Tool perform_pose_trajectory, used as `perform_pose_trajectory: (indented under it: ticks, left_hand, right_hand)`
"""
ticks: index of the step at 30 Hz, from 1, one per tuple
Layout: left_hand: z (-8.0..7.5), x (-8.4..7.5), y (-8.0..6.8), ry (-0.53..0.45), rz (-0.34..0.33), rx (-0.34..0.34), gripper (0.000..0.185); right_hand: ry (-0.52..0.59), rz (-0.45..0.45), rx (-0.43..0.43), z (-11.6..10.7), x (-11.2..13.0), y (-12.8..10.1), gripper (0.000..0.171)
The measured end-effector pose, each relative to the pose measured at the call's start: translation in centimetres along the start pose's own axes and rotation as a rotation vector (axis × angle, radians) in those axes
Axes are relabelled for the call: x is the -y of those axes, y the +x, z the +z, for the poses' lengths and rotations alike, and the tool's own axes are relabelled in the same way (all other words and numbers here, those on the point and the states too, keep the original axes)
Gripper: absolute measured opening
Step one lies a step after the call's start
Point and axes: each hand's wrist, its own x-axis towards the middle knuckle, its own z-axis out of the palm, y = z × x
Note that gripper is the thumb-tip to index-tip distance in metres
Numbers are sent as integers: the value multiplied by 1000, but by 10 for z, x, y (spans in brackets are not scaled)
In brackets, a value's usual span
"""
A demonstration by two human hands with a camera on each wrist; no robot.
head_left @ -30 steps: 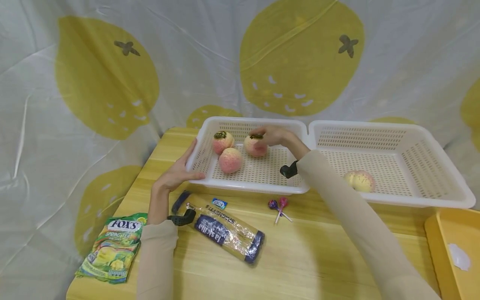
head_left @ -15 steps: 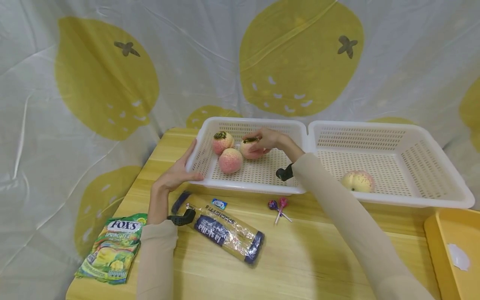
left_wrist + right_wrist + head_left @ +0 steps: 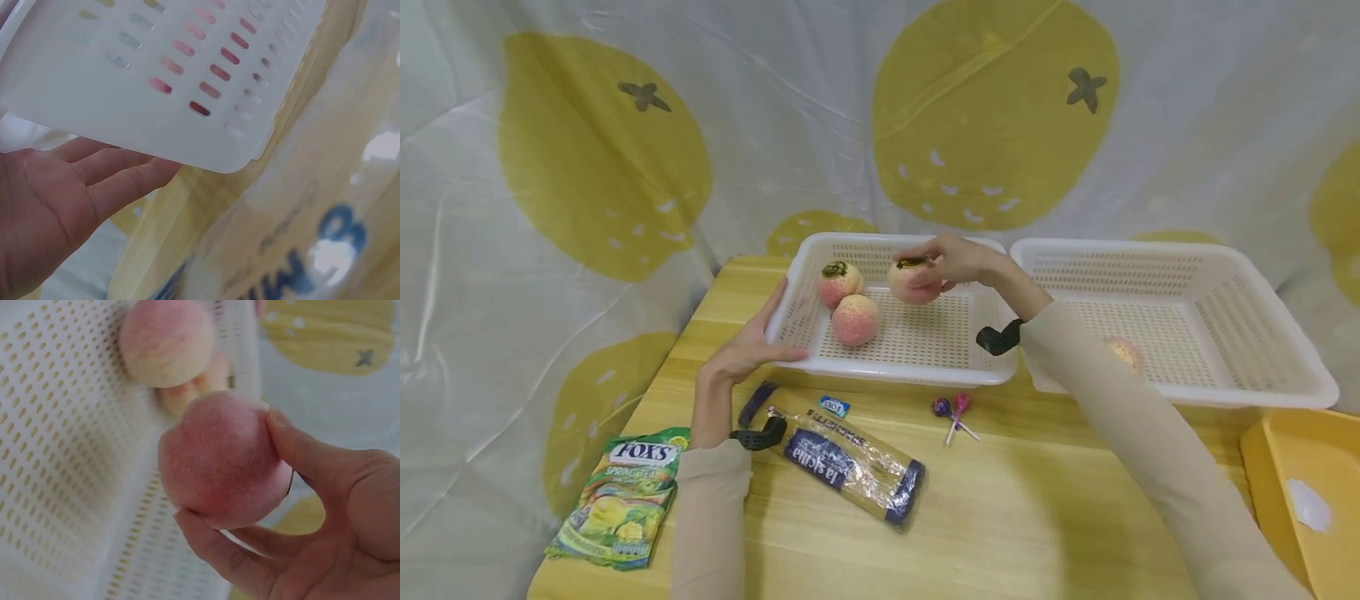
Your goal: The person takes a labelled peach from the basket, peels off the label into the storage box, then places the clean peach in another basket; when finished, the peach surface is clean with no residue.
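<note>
- The peach [image 3: 914, 280] in the right hand [image 3: 958, 260] is now lifted a little above the floor of the left basket [image 3: 895, 367]; half a second ago it was lower, close beside the other two peaches. The grip is clamped around it, fingers and thumb curled on the fruit, as the right wrist view shows [image 3: 220, 459].
- This suggests the peach is being taken out of the basket, not set down.
- The left hand [image 3: 747, 348] lies with straight fingers against the near left corner of the same basket and has not moved; its grip is apart.
- Two more peaches [image 3: 854, 319] rest in the left basket, touching each other.
- The right basket [image 3: 1262, 392] holds one peach [image 3: 1124, 351], partly hidden by the sleeve.
- On the worktop [image 3: 1000, 500] before the baskets lie a spaghetti packet [image 3: 850, 465], two lollipops [image 3: 953, 410] and a candy bag [image 3: 621, 498].
</note>
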Motion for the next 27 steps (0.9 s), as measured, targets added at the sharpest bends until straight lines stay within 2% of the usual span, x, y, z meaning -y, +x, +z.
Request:
perform_pose_trajectory:
  ticks: [5,8,12,16,21,27]
  left_hand:
    - [-6,0,0,0,-7,1,126]
    - [-9,2,0,4,-8,0,125]
    - [-13,3,1,9,-9,-6,124]
    - [-16,2,2,8,0,-6,124]
    - [-21,0,-2,8,-8,-7,123]
    - [-27,2,-10,15,-9,-22,123]
  right_hand:
    - [37,-120,-30,-12,12,-54,50]
    - [-1,-163,-95,-9,12,-90,50]
    - [-85,-167,-211,9,5,-139,51]
    - [-106,-163,-287,35,-8,-177,53]
    - [-47,-166,-319,66,-32,-202,53]
    - [-44,-160,-338,100,-52,-210,52]
